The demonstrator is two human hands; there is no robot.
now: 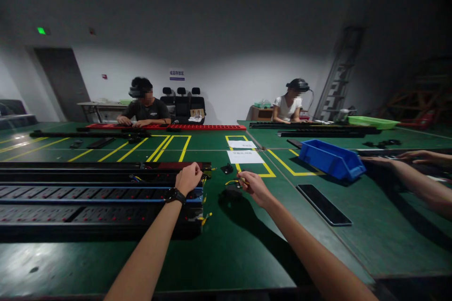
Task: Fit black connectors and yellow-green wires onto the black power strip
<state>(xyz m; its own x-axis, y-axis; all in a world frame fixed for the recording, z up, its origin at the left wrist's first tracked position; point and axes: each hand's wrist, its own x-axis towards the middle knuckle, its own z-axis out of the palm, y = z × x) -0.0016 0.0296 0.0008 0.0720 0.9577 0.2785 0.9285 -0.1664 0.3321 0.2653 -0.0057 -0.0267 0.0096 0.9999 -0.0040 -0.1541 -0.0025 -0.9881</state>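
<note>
Hands (188, 178) at strip (106, 202) end

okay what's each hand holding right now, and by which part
The right hand pinches a yellow wire near its end. The left hand rests closed on the end of the power strips; its grip can't be told.

power strips (95, 197): long black units with red switches, lying flat side by side near the table's left edge
yellow wire (233, 181): thin, bent, above a small black part (233, 191) mid-table, just beside the strips' right end
</note>
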